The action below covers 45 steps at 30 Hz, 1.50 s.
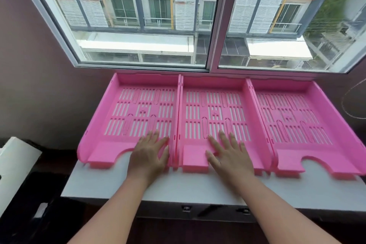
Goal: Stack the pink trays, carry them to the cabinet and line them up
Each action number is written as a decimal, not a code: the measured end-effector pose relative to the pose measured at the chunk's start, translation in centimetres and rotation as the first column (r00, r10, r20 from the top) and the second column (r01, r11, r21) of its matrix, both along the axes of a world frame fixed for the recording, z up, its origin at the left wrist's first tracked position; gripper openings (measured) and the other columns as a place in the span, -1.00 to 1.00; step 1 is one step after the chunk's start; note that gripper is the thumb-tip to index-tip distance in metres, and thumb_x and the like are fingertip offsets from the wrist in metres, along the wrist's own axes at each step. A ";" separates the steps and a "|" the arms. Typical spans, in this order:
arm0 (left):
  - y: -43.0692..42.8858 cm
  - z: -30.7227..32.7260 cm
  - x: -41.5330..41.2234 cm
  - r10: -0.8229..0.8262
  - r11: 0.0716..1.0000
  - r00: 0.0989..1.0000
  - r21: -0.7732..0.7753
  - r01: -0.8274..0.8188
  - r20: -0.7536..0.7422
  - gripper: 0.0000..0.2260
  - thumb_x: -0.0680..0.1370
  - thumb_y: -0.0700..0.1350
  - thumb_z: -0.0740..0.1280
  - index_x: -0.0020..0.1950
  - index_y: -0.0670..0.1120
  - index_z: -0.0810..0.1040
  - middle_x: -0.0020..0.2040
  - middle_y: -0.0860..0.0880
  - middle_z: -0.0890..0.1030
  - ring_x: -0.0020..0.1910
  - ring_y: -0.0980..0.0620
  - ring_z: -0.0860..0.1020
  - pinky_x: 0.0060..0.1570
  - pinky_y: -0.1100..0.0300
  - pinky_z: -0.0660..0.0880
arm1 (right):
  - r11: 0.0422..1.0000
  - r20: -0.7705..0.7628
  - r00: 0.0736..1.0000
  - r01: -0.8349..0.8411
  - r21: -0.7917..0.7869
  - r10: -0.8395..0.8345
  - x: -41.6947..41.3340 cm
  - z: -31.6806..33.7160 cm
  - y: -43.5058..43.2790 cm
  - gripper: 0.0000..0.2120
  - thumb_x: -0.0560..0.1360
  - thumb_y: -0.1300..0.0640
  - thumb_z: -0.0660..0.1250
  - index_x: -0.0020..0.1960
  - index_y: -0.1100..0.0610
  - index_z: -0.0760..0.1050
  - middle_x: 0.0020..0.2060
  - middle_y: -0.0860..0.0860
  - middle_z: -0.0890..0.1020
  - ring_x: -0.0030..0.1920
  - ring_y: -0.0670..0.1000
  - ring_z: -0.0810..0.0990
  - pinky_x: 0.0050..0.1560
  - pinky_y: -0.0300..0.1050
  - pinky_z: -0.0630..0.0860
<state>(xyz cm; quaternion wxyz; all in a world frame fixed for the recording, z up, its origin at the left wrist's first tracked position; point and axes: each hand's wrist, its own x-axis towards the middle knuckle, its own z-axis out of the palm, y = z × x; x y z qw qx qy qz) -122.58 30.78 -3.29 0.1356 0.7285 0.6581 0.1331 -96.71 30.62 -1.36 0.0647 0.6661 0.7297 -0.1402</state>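
Observation:
Three pink slotted trays lie side by side on a white cabinet top under the window. The left tray, the middle tray and the right tray touch wall to wall, their open fronts facing me. My left hand rests flat on the front right part of the left tray, fingers spread. My right hand rests flat on the front of the middle tray, fingers spread. Neither hand grips anything.
A large window stands right behind the trays. Purple walls flank it. A white object and dark furniture sit low on the left. A thin wire loop hangs at the right wall.

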 end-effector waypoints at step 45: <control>-9.0 -0.9 5.9 0.544 0.826 0.833 -0.110 -0.552 -0.096 0.10 0.43 0.54 0.04 0.63 -0.29 -0.12 0.66 -0.26 -0.10 0.64 -0.18 -0.15 0.58 -0.10 -0.18 | 0.781 -0.122 0.788 0.615 0.109 -0.603 7.0 -1.9 -11.0 -0.09 0.53 -0.37 -0.06 0.59 0.27 -0.15 0.60 0.19 -0.08 0.59 0.14 -0.22 0.56 0.15 -0.25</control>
